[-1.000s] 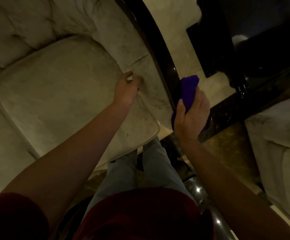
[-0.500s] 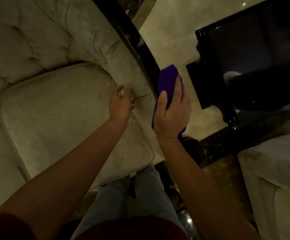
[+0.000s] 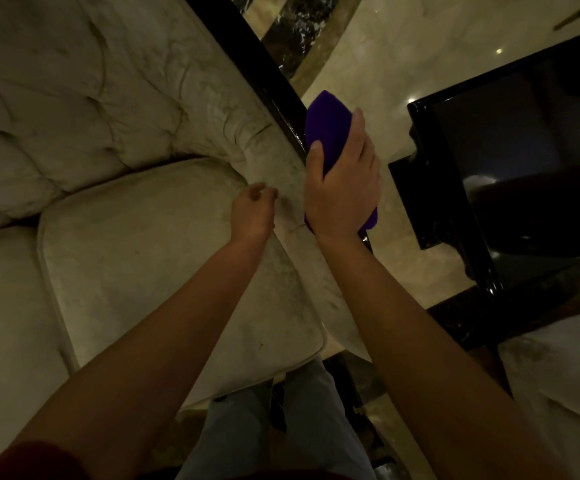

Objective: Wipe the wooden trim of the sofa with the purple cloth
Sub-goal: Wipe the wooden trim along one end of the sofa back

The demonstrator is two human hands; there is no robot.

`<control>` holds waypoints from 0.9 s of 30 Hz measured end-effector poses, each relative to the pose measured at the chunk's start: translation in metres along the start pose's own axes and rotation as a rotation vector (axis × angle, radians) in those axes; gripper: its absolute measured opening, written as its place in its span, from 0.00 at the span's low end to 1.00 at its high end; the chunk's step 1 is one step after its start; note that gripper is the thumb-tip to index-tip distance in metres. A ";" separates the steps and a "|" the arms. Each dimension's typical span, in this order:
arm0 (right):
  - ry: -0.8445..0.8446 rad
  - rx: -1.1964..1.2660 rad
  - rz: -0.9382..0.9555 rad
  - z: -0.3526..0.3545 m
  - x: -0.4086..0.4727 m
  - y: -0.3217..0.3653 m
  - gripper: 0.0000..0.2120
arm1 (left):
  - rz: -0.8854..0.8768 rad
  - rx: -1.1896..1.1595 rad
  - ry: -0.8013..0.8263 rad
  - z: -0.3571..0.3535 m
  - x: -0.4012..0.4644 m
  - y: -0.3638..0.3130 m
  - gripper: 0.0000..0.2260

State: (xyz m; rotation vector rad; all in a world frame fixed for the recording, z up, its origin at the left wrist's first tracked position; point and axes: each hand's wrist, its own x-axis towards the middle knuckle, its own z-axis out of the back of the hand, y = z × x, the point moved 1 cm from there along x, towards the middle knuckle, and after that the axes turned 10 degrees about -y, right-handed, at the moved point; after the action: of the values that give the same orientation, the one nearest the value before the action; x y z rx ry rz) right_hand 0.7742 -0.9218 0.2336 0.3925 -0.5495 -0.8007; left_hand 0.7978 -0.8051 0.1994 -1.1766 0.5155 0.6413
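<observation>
Right hand grips the purple cloth against the dark wooden trim; left hand, loosely curled, rests on the sofa armrest. No legible writing.

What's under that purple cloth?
The purple cloth, held by the right hand, lies on the sofa's dark wooden trim. The trim directly beneath is covered.

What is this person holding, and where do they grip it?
The right hand holds the purple cloth around its middle, thumb on one side and fingers on the other, against the dark wooden trim. The left hand holds nothing.
</observation>
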 end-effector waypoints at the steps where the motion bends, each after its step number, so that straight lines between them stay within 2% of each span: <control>1: 0.005 0.009 0.006 0.001 0.001 -0.001 0.31 | -0.032 0.000 -0.012 0.002 0.001 -0.002 0.21; 8: 0.011 0.018 0.130 0.031 -0.049 -0.028 0.25 | -0.171 -0.077 -0.083 0.009 0.026 -0.021 0.23; 13: 0.055 -0.020 0.112 0.041 -0.065 -0.044 0.24 | -0.249 -0.114 -0.096 0.006 0.052 -0.035 0.27; 20: 0.096 -0.122 0.194 0.022 -0.039 -0.024 0.23 | -0.339 -0.015 -0.015 0.004 0.055 -0.032 0.33; 27: 0.130 -0.206 0.288 -0.027 0.009 0.030 0.23 | -0.263 -0.085 0.030 0.000 0.059 -0.014 0.36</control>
State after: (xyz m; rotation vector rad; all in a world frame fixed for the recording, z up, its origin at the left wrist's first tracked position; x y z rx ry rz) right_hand 0.8123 -0.9059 0.2313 0.1683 -0.3870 -0.5429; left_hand 0.8496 -0.7978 0.1694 -1.3096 0.3526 0.4232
